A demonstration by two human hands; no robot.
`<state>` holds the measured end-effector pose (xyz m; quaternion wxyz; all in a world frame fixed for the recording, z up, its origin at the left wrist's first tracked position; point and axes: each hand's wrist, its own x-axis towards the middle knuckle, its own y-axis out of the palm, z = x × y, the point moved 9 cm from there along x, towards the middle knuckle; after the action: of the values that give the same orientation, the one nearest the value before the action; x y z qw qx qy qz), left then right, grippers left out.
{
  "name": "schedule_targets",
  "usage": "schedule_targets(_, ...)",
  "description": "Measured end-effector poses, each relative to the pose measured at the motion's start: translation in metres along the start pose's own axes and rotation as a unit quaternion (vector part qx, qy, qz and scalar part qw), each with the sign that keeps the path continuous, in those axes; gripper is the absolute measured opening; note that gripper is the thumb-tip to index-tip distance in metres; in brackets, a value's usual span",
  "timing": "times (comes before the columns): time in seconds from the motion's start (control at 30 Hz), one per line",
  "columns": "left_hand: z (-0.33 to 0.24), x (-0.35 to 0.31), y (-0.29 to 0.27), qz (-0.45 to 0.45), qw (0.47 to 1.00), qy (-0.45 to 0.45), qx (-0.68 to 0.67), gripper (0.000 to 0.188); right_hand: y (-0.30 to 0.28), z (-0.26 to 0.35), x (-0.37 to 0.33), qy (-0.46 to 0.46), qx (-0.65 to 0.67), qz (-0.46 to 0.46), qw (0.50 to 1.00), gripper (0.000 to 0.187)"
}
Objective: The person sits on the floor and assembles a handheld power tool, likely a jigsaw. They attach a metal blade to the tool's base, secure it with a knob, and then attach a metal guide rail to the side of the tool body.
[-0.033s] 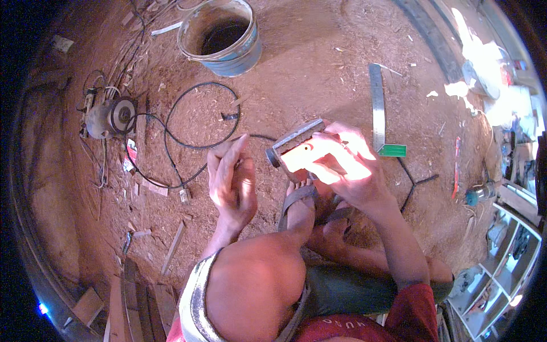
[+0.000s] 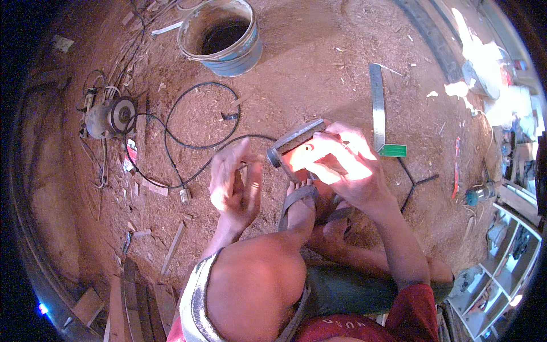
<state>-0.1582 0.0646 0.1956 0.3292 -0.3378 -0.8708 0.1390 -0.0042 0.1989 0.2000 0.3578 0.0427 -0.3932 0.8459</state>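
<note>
My right hand grips a small workpiece with a dark bar-like edge, a round dark end and a small hole in its sunlit face. Glare washes out part of that face and my fingers, and I cannot tell its exact kind. The piece is held above my sandalled foot. To its left, my raised left hand is apart from it, slightly blurred, fingers bent and thumb separate, with nothing visible in it.
A blue bucket stands at the far side. An angle grinder lies at left, its black cable looping over the dirt floor. A try square with green handle lies at right. Wood strips lie lower left; a white rack stands right.
My left hand has shifted slightly to the right, and its fingers have moved and blurred. My right hand and the piece it holds look almost still.
</note>
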Motion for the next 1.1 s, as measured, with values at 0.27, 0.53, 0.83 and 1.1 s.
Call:
schedule_targets(0.27, -0.034, 0.019, 0.016, 0.095, 0.991, 0.084, 0.033, 0.032, 0.004, -0.002, -0.001, 0.020, 0.014, 0.014, 1.000, 0.050)
schedule_targets(0.53, -0.057, 0.033, 0.030, 0.170, 0.969, 0.175, 0.047, 0.045, 0.000, -0.010, 0.002, 0.030, 0.059, 0.000, 0.998, 0.049)
schedule_targets(0.83, -0.062, 0.039, 0.039, 0.172, 0.968, 0.174, 0.055, 0.040, 0.012, -0.028, -0.009, 0.098, 0.178, -0.032, 0.979, 0.052)
schedule_targets(1.1, -0.060, 0.041, 0.046, 0.203, 0.962, 0.159, 0.094, 0.044, 0.002, -0.026, -0.004, 0.151, 0.161, -0.028, 0.975, 0.055)
